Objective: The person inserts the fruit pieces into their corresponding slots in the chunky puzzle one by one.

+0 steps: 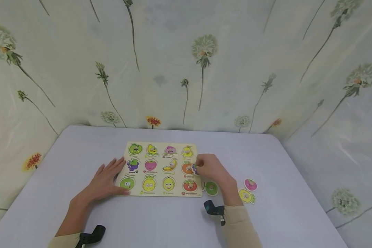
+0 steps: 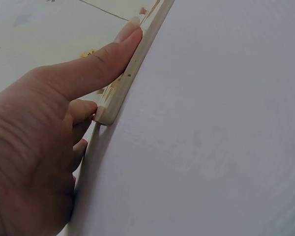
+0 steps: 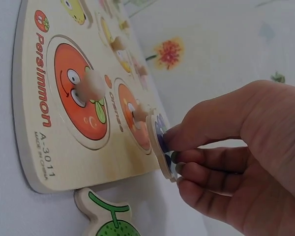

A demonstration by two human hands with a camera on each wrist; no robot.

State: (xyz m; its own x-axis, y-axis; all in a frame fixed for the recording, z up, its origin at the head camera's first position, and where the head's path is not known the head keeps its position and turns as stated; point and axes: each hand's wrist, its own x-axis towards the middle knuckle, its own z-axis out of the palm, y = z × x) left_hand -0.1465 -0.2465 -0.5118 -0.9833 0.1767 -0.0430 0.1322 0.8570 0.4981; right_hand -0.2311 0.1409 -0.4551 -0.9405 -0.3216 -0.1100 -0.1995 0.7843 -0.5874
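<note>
Grape piece (image 1: pixel 194 169) is pinched by the right hand (image 1: pixel 211 168) over the board's (image 1: pixel 159 176) right edge; the left edge is touched by the left hand's (image 1: pixel 104 181) spread fingers. Persimmon (image 1: pixel 186 186) and orange (image 1: pixel 185 168) seem seated; green (image 1: pixel 211 189), pink (image 1: pixel 250 185) and yellow pieces (image 1: pixel 244 195) are left loose.

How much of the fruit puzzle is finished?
Some is done: the persimmon piece and orange piece sit in the board, knobs sticking up. The right hand holds the grape piece near the orange. Left to place: the strawberry piece, pineapple piece and round green piece, lying loose on the table.
</note>
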